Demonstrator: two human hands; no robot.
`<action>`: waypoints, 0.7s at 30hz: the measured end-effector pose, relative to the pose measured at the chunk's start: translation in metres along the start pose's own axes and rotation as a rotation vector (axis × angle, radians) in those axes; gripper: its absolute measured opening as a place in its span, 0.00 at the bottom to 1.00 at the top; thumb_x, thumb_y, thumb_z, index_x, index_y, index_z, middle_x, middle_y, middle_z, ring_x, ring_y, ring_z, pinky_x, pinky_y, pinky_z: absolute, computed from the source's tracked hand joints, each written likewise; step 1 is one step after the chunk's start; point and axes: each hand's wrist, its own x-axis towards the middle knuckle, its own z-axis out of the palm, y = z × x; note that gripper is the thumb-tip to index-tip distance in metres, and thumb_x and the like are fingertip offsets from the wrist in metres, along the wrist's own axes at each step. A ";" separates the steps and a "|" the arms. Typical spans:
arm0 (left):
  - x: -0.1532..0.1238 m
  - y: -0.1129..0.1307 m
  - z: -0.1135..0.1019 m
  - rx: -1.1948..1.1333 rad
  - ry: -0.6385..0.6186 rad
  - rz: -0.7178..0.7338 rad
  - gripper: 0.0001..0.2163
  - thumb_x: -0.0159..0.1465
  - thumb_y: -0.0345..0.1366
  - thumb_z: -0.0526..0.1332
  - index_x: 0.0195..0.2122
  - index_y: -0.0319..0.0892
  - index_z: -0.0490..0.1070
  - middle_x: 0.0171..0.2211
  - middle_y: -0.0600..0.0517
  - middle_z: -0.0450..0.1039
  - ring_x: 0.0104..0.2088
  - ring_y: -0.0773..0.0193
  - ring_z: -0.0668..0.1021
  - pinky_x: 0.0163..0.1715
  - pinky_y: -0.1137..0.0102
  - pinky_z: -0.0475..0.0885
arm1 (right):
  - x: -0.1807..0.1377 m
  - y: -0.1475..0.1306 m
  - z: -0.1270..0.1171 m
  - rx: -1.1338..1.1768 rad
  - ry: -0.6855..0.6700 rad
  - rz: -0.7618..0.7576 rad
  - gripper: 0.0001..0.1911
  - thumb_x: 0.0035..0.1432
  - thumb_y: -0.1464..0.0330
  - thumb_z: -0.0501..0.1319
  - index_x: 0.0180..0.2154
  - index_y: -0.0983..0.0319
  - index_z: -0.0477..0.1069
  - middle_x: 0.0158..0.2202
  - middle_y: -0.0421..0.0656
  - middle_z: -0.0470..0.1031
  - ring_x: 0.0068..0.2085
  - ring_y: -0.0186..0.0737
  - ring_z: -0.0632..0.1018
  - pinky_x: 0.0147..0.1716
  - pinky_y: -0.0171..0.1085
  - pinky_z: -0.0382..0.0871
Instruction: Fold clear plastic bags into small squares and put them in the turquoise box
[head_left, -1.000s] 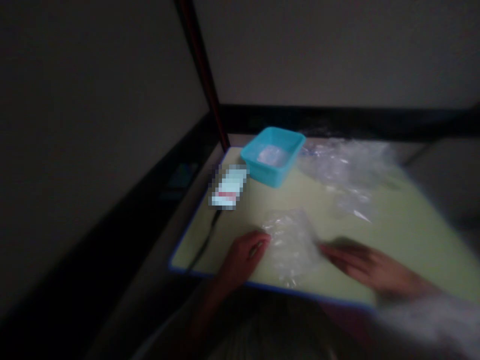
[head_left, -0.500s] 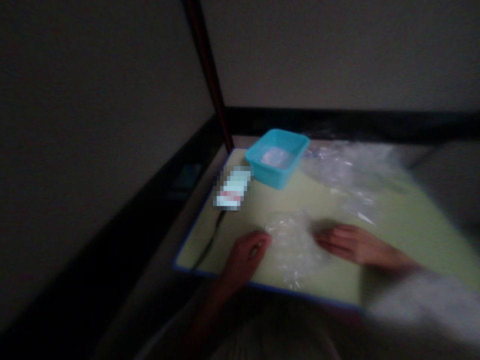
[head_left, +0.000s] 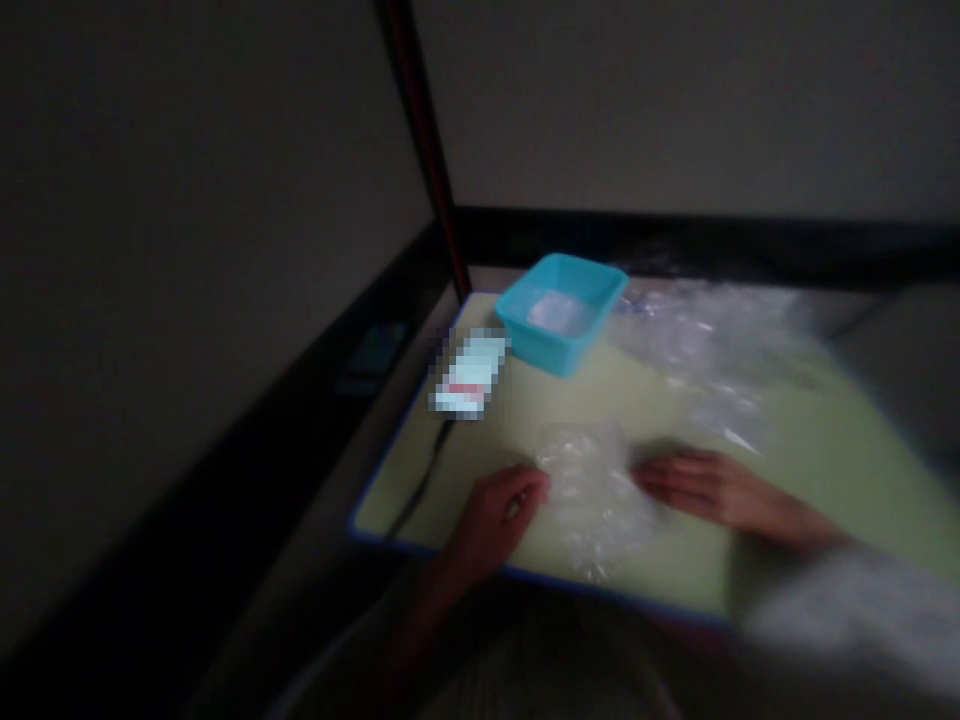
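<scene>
A crumpled clear plastic bag [head_left: 596, 500] lies on the pale yellow tabletop between my hands. My left hand [head_left: 506, 515] is curled, its thumb and fingers pinched together at the bag's left edge. On the opposite side, my right hand [head_left: 697, 485] lies with its fingers stretched out and close together, the tips against the bag's right edge. Dim light and blur hide the bag's details, and I cannot make out whether anything is inside it.
A turquoise plastic basket [head_left: 566, 350] holding something whitish stands at the back. Left of it a lit phone [head_left: 472, 375], blurred out, has a dark cable [head_left: 424, 485]. More clear plastic bags [head_left: 697, 340] are heaped at the back right. The table's blue edge [head_left: 600, 592] runs close to me.
The whole view has shifted slightly, moving things a little to the right in the picture. Both hands keep their places at the bag's two sides.
</scene>
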 end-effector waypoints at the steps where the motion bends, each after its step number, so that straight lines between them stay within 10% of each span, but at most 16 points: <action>1: 0.000 -0.001 0.000 -0.004 -0.004 -0.012 0.08 0.64 0.34 0.55 0.36 0.39 0.74 0.32 0.50 0.76 0.32 0.65 0.77 0.35 0.73 0.70 | -0.001 0.000 0.002 0.037 0.002 0.019 0.17 0.67 0.74 0.46 0.48 0.63 0.71 0.47 0.47 0.77 0.49 0.38 0.76 0.43 0.38 0.73; 12: 0.003 -0.002 0.004 -0.217 0.036 -0.177 0.18 0.63 0.31 0.53 0.55 0.42 0.56 0.36 0.52 0.70 0.32 0.67 0.80 0.32 0.73 0.71 | 0.030 0.012 -0.008 0.683 -0.092 0.590 0.17 0.66 0.60 0.49 0.35 0.61 0.72 0.32 0.45 0.78 0.32 0.39 0.78 0.32 0.38 0.73; 21: 0.011 -0.006 0.007 -0.238 0.080 -0.262 0.19 0.64 0.31 0.51 0.55 0.43 0.49 0.35 0.56 0.66 0.27 0.69 0.80 0.26 0.75 0.69 | 0.037 0.014 0.020 0.950 0.147 0.958 0.19 0.55 0.56 0.58 0.44 0.60 0.59 0.23 0.37 0.69 0.24 0.38 0.73 0.22 0.37 0.69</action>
